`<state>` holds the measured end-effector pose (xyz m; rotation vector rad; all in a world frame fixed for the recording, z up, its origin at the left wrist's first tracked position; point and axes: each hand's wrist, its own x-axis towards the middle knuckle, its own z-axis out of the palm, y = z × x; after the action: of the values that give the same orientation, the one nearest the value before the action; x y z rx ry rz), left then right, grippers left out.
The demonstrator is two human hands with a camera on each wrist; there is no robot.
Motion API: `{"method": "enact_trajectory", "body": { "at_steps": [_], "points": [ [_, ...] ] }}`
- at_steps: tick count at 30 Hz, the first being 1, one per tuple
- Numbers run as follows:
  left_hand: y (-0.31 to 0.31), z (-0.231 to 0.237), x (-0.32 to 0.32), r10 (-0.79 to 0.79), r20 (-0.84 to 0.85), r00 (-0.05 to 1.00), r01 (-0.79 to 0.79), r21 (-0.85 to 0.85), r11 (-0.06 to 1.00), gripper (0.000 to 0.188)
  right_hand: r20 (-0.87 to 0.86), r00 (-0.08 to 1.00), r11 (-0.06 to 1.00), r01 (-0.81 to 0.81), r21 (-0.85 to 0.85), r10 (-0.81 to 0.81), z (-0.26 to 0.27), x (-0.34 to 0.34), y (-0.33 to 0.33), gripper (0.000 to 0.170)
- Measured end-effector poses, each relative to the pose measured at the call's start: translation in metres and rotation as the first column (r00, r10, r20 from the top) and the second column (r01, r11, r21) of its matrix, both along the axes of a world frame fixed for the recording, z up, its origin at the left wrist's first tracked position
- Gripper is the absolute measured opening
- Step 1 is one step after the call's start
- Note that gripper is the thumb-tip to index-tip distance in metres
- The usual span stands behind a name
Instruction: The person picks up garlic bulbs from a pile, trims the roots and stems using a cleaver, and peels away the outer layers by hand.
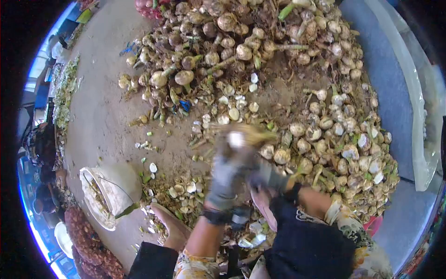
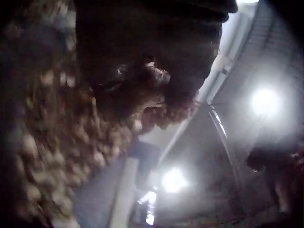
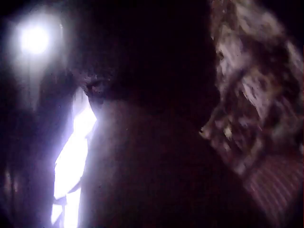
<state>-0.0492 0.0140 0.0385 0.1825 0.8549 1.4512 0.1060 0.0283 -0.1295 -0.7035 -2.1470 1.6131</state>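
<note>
My left hand (image 1: 225,174), in a grey glove, grips a garlic bulb by its side, and the bulb's white cut face (image 1: 236,139) points up while its dry stalk (image 1: 260,136) trails to the right. Close beside it is my gloved right hand (image 1: 269,179), blurred by motion; I cannot tell what its fingers hold. Under and beyond the hands lie white cut pieces (image 1: 233,114) and soil. Whole garlic bulbs (image 1: 320,125) are heaped to the right. Both wrist views are dark, with the hands' work mostly hidden.
A large heap of untrimmed bulbs with stalks (image 1: 211,58) spreads across the back. A white bucket (image 1: 127,186) lies tipped at the left. Pink shoes (image 1: 169,223) stand among the trimmings. Filled reddish mesh sacks (image 1: 86,232) lie at far left, and a clear plastic sheet (image 1: 418,116) runs along the right.
</note>
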Motion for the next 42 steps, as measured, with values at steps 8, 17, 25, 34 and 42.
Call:
{"method": "enact_trajectory", "body": {
  "at_steps": [8,17,25,34,42],
  "points": [
    [0.136,-0.063,-0.129,-0.186,-0.96,-0.21,-0.307,-0.116,0.945,0.075,0.323,0.924,0.785,0.353,-0.509,-0.206,0.041,0.024,0.03,0.027],
    [0.177,-0.099,-0.204,-0.433,-0.901,0.011,-0.363,-0.407,0.838,0.084,0.378,0.905,0.645,0.408,-0.646,-0.194,0.048,0.036,0.017,0.034],
    [0.042,-0.08,-0.104,-0.108,-0.739,0.665,0.115,-0.042,0.992,0.067,0.277,0.883,0.913,0.308,0.266,-0.378,0.131,-0.021,0.077,0.036],
    [-0.005,-0.049,-0.058,-0.092,-0.545,0.834,0.113,0.006,0.994,0.091,0.352,0.923,0.543,-0.217,0.811,-0.157,0.156,-0.038,0.081,0.033],
    [-0.001,-0.03,-0.042,-0.086,-0.556,0.826,0.079,-0.037,0.996,0.078,0.412,0.901,0.639,-0.238,0.732,-0.137,0.139,-0.026,0.074,0.044]
  ]
}}
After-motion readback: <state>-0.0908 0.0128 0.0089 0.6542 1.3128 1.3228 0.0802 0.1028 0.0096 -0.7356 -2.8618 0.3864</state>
